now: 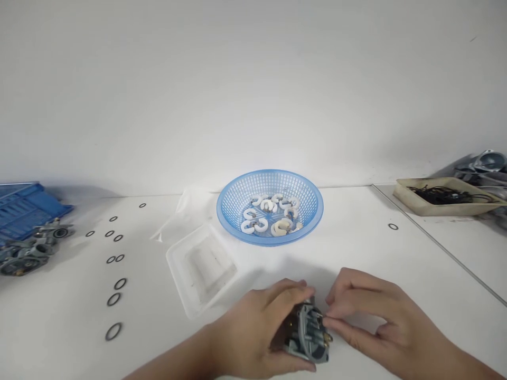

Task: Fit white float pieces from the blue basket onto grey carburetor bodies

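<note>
A grey metal carburetor (312, 335) with brass fittings is gripped in my left hand (257, 327), its open float-bowl side turned to the right. My right hand (380, 316) is closed in a pinch at that open side, thumb and index fingertip touching or nearly touching the posts inside. Something thin and shiny shows at the fingertips, too small to name. Beyond the hands stands a round blue plastic basket (270, 240) with several white C-shaped floats (261, 225) in it.
A white shallow tray (180, 274) lies left of the basket. Several black rubber rings (114, 331) are scattered on the left; one ring (393, 226) lies right. More carburetors (29, 256) sit by a blue crate (31, 208). A cream tray (428, 210) holds black parts at right.
</note>
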`<state>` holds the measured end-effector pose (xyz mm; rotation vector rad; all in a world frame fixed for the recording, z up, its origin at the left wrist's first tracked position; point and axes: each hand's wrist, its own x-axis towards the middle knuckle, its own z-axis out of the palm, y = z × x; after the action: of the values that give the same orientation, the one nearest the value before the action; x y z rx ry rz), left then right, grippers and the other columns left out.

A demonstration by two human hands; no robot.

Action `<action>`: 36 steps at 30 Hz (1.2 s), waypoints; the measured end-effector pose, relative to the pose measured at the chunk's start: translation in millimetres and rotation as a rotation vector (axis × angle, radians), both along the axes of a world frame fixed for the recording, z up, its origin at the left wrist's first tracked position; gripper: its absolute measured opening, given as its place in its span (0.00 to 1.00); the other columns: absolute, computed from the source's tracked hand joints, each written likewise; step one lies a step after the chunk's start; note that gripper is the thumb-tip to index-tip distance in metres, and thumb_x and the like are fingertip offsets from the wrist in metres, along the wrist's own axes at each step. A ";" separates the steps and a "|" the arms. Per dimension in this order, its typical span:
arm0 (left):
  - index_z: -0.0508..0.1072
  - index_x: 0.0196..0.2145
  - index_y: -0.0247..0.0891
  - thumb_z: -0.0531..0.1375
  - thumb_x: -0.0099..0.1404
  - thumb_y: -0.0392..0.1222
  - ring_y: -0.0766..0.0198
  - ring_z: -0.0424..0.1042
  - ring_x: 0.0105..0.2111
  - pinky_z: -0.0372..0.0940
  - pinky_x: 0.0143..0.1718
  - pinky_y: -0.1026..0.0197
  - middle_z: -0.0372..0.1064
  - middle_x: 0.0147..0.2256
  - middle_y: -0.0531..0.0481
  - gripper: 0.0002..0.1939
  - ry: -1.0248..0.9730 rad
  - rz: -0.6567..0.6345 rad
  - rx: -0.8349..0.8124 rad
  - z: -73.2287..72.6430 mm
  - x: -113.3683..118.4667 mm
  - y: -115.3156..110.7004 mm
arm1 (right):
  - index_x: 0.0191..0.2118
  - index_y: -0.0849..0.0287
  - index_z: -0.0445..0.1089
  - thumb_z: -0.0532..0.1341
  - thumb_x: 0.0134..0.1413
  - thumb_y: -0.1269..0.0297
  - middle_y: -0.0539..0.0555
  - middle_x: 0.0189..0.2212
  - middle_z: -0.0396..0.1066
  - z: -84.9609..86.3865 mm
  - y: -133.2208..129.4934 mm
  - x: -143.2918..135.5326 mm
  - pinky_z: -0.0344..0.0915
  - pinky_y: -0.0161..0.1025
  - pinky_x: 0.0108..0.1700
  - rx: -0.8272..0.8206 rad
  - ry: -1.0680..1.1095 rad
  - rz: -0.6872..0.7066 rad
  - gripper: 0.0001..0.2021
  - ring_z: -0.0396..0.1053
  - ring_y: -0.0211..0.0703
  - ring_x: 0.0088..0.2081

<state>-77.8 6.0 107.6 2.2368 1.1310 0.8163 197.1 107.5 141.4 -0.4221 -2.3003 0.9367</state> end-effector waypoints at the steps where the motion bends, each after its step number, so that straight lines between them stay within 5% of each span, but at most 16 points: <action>1: 0.50 0.79 0.55 0.76 0.66 0.60 0.41 0.79 0.66 0.76 0.66 0.46 0.70 0.70 0.35 0.56 0.005 -0.005 0.023 1.0 -0.5 -0.1 | 0.38 0.52 0.81 0.70 0.74 0.66 0.50 0.35 0.75 -2.1 0.7 0.5 0.73 0.35 0.33 -0.054 -0.024 0.001 0.08 0.78 0.40 0.33; 5: 0.59 0.76 0.54 0.78 0.65 0.56 0.45 0.78 0.65 0.75 0.67 0.51 0.71 0.68 0.37 0.50 -0.037 -0.019 0.006 3.5 -1.2 1.1 | 0.38 0.50 0.82 0.70 0.76 0.56 0.50 0.36 0.73 -11.6 7.1 4.8 0.71 0.39 0.39 -0.233 -0.105 -0.021 0.10 0.76 0.42 0.36; 9: 0.67 0.69 0.52 0.80 0.61 0.51 0.51 0.81 0.54 0.79 0.55 0.53 0.74 0.59 0.42 0.44 -0.228 0.026 -0.128 -1.8 1.0 2.6 | 0.39 0.49 0.83 0.72 0.75 0.51 0.50 0.37 0.73 -17.3 12.0 7.8 0.68 0.41 0.41 -0.347 -0.098 -0.047 0.12 0.74 0.43 0.37; 12: 0.69 0.63 0.52 0.81 0.58 0.46 0.55 0.81 0.51 0.78 0.48 0.57 0.71 0.57 0.45 0.41 -0.424 0.023 -0.215 -11.3 3.9 1.0 | 0.40 0.49 0.84 0.72 0.74 0.53 0.50 0.37 0.74 -18.5 8.2 5.1 0.68 0.40 0.42 -0.391 -0.067 -0.012 0.10 0.75 0.42 0.38; 19: 0.67 0.52 0.48 0.82 0.51 0.41 0.47 0.77 0.61 0.75 0.58 0.53 0.67 0.57 0.46 0.38 -0.573 0.011 -0.310 -19.4 15.5 -6.2 | 0.38 0.53 0.81 0.71 0.74 0.61 0.51 0.36 0.73 -11.6 -9.7 -1.5 0.70 0.36 0.36 -0.382 -0.033 0.047 0.08 0.75 0.40 0.34; 27: 0.71 0.56 0.47 0.80 0.51 0.38 0.65 0.73 0.38 0.69 0.36 0.66 0.73 0.46 0.51 0.38 -0.586 0.001 -0.377 -8.4 17.9 -2.7 | 0.40 0.49 0.81 0.71 0.75 0.59 0.50 0.37 0.75 -17.5 -3.1 1.2 0.70 0.37 0.39 -0.381 -0.071 0.041 0.07 0.76 0.40 0.36; 31: 0.75 0.67 0.51 0.80 0.50 0.38 0.55 0.80 0.47 0.76 0.47 0.57 0.75 0.51 0.45 0.47 -0.495 -0.021 -0.216 -6.0 16.3 0.3 | 0.39 0.50 0.80 0.71 0.75 0.59 0.49 0.35 0.73 -17.8 -0.6 3.9 0.69 0.37 0.39 -0.362 -0.086 0.055 0.08 0.72 0.40 0.35; 36: 0.78 0.66 0.51 0.81 0.50 0.37 0.55 0.81 0.48 0.77 0.53 0.53 0.75 0.53 0.44 0.46 -0.513 -0.018 -0.224 -7.5 15.4 2.6 | 0.38 0.50 0.80 0.71 0.75 0.59 0.49 0.35 0.73 -17.0 -0.3 2.8 0.67 0.38 0.38 -0.364 -0.103 0.020 0.08 0.71 0.41 0.35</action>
<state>-62.4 8.6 100.1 1.7135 0.8988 1.1129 199.9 107.2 124.4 -0.6109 -2.2268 1.3796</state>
